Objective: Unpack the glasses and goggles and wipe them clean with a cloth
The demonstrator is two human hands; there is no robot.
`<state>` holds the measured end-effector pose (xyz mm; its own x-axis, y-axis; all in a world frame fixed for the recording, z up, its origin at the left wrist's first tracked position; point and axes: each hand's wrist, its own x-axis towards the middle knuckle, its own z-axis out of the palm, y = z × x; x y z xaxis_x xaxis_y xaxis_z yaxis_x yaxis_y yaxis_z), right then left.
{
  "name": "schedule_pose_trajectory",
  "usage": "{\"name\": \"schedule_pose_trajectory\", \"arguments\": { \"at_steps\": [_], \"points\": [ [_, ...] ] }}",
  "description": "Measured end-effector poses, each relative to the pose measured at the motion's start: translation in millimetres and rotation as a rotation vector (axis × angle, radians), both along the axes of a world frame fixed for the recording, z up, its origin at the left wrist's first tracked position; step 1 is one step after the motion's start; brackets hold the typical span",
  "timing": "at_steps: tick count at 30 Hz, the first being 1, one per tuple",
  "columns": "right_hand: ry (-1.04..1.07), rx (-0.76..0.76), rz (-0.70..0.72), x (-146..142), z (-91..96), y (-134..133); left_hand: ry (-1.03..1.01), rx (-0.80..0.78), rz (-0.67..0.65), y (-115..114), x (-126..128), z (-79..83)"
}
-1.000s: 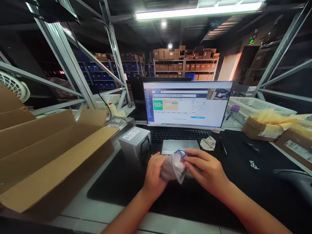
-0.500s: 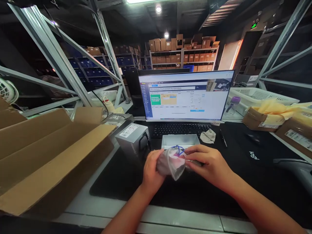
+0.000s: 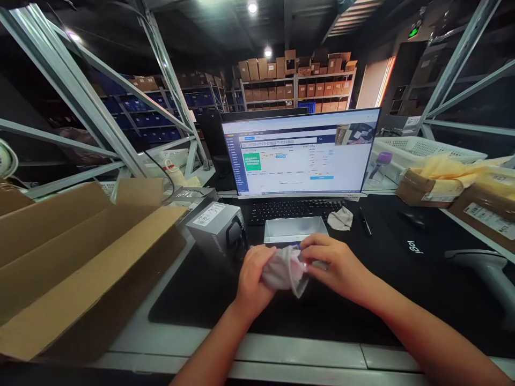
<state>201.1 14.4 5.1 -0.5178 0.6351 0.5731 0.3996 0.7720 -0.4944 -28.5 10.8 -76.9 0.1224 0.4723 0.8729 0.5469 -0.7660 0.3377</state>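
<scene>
My left hand (image 3: 252,277) and my right hand (image 3: 336,264) both grip a small translucent white pouch (image 3: 284,269) with something pink and blue showing inside, held just above a black desk mat (image 3: 386,300). Fingers of both hands are curled round the pouch. Directly behind it lies an open shallow grey box (image 3: 295,229). A grey product box (image 3: 215,228) with a white label stands just left of my left hand.
A keyboard (image 3: 295,208) and a lit monitor (image 3: 300,153) sit behind the grey box. A large open cardboard carton (image 3: 80,252) fills the left. A crumpled cloth (image 3: 340,219) and a pen (image 3: 365,221) lie right of the keyboard; cardboard parcels (image 3: 422,187) and a barcode scanner (image 3: 486,265) are at the right.
The hands have kept working the pouch, which now sits lower and more bunched between them. The camera has tilted down and shifted slightly.
</scene>
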Motion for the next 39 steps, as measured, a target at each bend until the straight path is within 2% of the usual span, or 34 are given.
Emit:
{"name": "schedule_pose_trajectory", "arguments": {
  "at_steps": [3, 7, 11, 15, 19, 23, 25, 27, 28, 32, 34, 36, 39],
  "points": [
    [0.242, -0.038, -0.083, 8, 2.5, 8, -0.215, -0.202, -0.054, 3, 1, -1.7],
    [0.511, -0.241, -0.177, 18, 5.7, 18, -0.592, -0.507, -0.226, 7, 5, -2.1],
    [0.599, -0.353, -0.173, 12, -0.7, 21, -0.96, -0.802, -0.287, 6, 8, 7.6],
    [0.492, -0.397, -0.147, 10, -2.2, 25, -1.061, -0.859, -0.313, 5, 7, 18.2],
    [0.507, -0.476, -0.175, 23, 9.1, 31, -1.028, -0.835, -0.225, 10, 4, 14.0],
    [0.663, -0.614, -0.165, 45, 19.9, 39, -0.972, -0.714, -0.053, 10, -6, 9.5],
    [0.783, -0.644, -0.18, 57, 23.6, 45, -0.938, -0.65, 0.04, 4, -18, 10.1],
    [0.89, -0.656, -0.193, 69, 26.5, 52, -0.821, -0.603, 0.145, -8, -33, 7.9],
    [0.926, -0.658, -0.197, 74, 27.4, 55, -0.713, -0.581, 0.209, -16, -41, 4.4],
    [1.017, -0.649, -0.207, 79, 25.0, 67, 0.138, -0.436, 0.629, -41, -64, -21.8],
    [1.047, -0.669, -0.206, 71, 20.1, 70, 0.38, -0.429, 0.783, -48, -66, -33.0],
    [1.047, -0.71, -0.204, 59, 13.9, 70, 0.482, -0.41, 0.79, -49, -63, -36.1],
    [1.001, -0.765, -0.19, 37, 4.6, 66, 0.447, -0.311, 0.609, -44, -49, -21.1]
  ]
}}
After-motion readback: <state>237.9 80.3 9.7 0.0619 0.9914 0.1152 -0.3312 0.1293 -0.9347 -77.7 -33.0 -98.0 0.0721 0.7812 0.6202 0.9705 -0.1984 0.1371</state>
